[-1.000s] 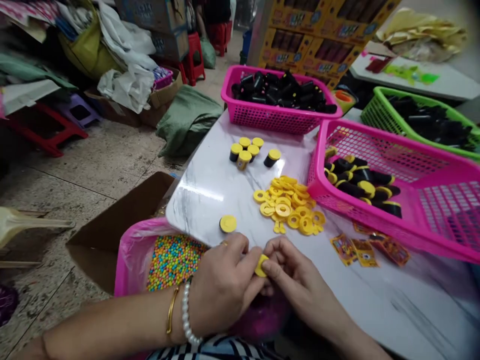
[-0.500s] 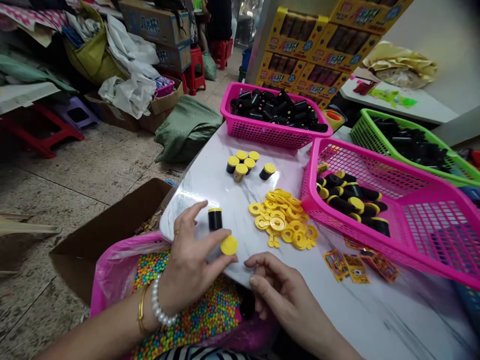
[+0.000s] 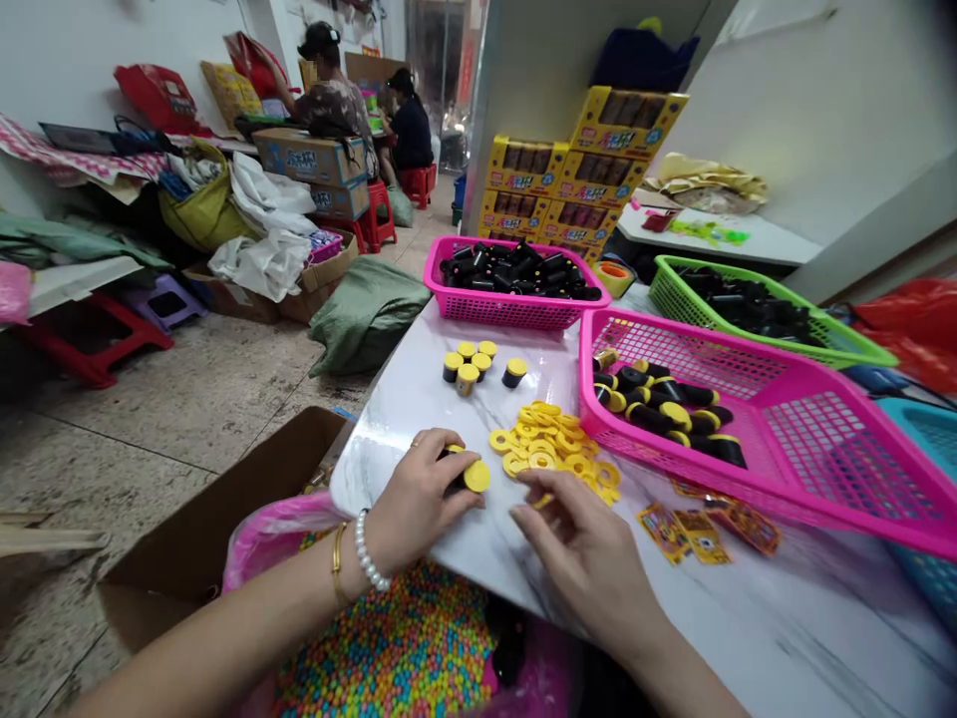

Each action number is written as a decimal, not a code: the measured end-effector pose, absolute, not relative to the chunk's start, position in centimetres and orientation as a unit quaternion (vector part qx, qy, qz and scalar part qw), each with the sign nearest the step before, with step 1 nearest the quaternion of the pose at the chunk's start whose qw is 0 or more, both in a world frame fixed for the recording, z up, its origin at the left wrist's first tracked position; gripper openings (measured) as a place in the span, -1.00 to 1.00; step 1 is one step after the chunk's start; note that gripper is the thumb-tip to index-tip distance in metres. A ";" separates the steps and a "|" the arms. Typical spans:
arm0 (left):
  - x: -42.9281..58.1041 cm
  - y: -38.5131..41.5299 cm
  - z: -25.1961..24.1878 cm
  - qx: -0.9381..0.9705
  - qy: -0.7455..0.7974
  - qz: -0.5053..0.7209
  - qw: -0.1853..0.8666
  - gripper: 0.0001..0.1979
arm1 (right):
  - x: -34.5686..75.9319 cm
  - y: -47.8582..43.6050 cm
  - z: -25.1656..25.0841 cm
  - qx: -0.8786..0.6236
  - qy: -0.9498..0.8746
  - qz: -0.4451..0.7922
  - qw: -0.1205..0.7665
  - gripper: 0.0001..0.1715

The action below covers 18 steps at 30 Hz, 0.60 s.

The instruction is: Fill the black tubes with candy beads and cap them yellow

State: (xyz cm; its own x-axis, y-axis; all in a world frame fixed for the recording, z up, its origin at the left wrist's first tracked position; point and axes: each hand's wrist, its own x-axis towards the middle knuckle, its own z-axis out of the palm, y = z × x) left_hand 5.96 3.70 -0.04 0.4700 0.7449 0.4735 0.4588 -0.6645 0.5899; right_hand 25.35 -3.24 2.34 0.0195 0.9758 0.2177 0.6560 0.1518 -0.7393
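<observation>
My left hand (image 3: 423, 494) is closed around a small black cup with a yellow lid (image 3: 477, 477), tilted so the lid faces me. Just behind it, partly hidden by the fingers, the yellow top of a second cup (image 3: 453, 451) shows. My right hand (image 3: 587, 543) has thumb and forefinger apart, with nothing visible between them. Its fingertips are at the near edge of a pile of flat yellow plastic rings (image 3: 542, 439) and cover some of them. Farther back on the marble-patterned table (image 3: 404, 399) stand several yellow-lidded cups (image 3: 467, 377), one with a printed wrap.
A pink basket (image 3: 785, 399) of lidded black cups is on the right; pink (image 3: 515, 314) and green baskets (image 3: 844, 349) of black pieces are behind. Printed packets (image 3: 699, 534) lie near it. Below the table edge is a tub of colourful candy balls (image 3: 389, 638). Two people sit far back.
The view has tilted up. My left hand has moved with its cup to the second cup, now mostly covered. My right hand has moved forward to the rings, its fingers opening.
</observation>
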 end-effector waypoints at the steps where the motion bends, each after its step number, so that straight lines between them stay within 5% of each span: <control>1: 5.9 3.6 -0.2 0.837 0.354 0.369 0.195 -0.65 | 24.7 -2.5 2.3 -0.600 -0.684 0.209 0.359 -0.68; 8: 3.6 2.5 -0.7 0.807 0.353 0.377 0.286 -0.53 | 22.4 0.1 1.0 -0.553 -0.761 0.138 0.309 -0.76; 13: 2.7 3.1 -0.5 0.766 0.442 0.392 0.253 -0.39 | 22.3 0.9 1.9 -0.567 -0.763 0.128 0.283 -0.78; 18: 2.4 3.7 0.1 0.781 0.455 0.350 0.247 -0.57 | 21.6 1.6 2.9 -0.529 -0.792 0.173 0.250 -0.76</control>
State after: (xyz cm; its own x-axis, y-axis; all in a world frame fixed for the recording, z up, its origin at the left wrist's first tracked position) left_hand 2.38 3.72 0.12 0.3405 0.8832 0.3225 0.5378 -0.4643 0.7037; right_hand 21.60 1.57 2.89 -0.3153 0.9247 0.2135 0.7511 0.3807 -0.5394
